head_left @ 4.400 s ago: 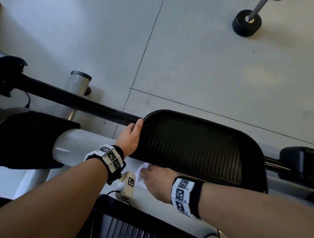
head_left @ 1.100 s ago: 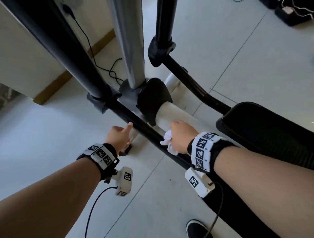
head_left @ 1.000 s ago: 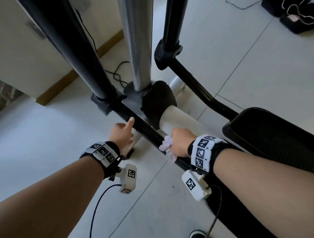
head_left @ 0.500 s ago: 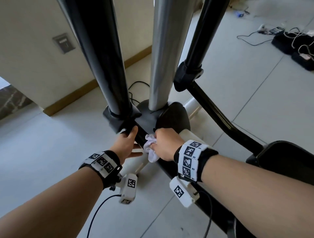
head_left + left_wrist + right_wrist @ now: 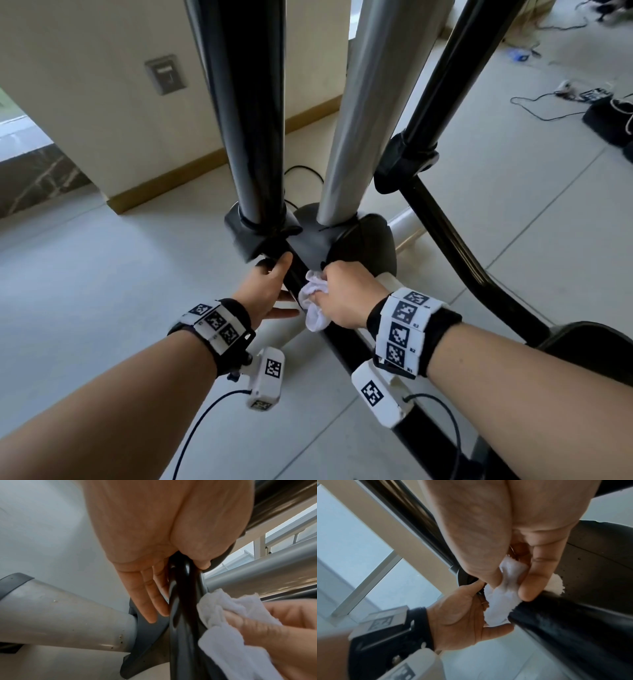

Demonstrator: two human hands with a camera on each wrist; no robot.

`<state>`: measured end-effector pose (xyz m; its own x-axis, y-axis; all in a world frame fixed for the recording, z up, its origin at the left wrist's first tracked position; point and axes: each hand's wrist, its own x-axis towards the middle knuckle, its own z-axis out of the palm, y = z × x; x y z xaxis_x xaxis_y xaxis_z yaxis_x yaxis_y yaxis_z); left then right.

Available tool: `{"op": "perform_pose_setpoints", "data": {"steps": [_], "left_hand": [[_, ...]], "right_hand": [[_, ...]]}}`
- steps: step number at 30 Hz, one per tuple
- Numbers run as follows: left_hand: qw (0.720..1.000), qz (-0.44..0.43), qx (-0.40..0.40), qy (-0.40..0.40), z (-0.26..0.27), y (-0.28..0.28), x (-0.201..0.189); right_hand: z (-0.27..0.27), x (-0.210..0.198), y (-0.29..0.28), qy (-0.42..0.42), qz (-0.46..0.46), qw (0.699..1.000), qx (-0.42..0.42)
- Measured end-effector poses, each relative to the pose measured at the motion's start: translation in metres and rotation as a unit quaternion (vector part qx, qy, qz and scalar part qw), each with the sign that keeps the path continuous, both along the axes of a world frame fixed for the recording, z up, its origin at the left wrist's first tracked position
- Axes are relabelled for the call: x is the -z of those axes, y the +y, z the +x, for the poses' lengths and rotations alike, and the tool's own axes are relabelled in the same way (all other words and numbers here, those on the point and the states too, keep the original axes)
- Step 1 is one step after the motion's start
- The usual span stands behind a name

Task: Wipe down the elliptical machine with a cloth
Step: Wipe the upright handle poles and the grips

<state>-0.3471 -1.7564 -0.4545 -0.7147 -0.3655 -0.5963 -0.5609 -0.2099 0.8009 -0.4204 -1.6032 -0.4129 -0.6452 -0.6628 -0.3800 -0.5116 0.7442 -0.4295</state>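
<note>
The elliptical's low black bar (image 5: 340,344) runs from the pedal up to the joint cover (image 5: 250,240) under a black upright (image 5: 246,102). My right hand (image 5: 346,294) grips a bunched white cloth (image 5: 313,303) and presses it on that bar just below the joint. In the right wrist view the cloth (image 5: 503,597) sits pinched between thumb and fingers against the bar (image 5: 565,622). My left hand (image 5: 274,291) lies on the bar's other side. Its fingers (image 5: 150,601) are straight along the bar (image 5: 183,628), and the thumb rests over the top. The cloth (image 5: 228,615) nearly touches the left hand.
A silver post (image 5: 370,102) and a second black arm (image 5: 445,85) rise close behind the hands. The black pedal (image 5: 592,346) is at lower right. A white base tube (image 5: 407,219) lies behind the housing. A wall with a switch plate (image 5: 166,73) stands left; cables and devices (image 5: 599,113) lie far right.
Both hands have slid up the black bar from near the pedal to the joint under the upright. The cloth came along in the right hand. The head view has tilted upward.
</note>
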Motion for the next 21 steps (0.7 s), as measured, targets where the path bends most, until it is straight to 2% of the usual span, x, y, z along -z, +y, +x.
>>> {"op": "perform_pose_setpoints", "data": {"steps": [3,10,12,14,18,21], "left_hand": [[1.000,-0.002,-0.008,-0.003,-0.001,0.002,-0.001],[0.997,0.044,-0.054,-0.017,-0.008,0.008,-0.005],[0.997,0.034,-0.058,-0.028,-0.013,0.010,-0.005],[0.997,0.007,-0.069,-0.037,-0.018,0.013,-0.003],[0.987,-0.060,-0.141,-0.041,-0.028,0.022,0.008],[0.983,-0.075,-0.162,-0.032,-0.033,0.025,0.016]], "right_hand": [[0.001,0.006,0.008,0.009,-0.005,1.000,-0.006],[0.000,0.022,0.035,-0.009,0.018,0.996,-0.084],[-0.001,0.021,0.032,-0.045,-0.022,0.997,-0.059],[-0.003,0.018,0.033,-0.042,-0.028,0.998,-0.036],[-0.020,0.015,0.049,-0.071,-0.027,0.997,-0.010],[-0.052,0.020,0.063,-0.069,-0.070,0.991,0.092]]}}
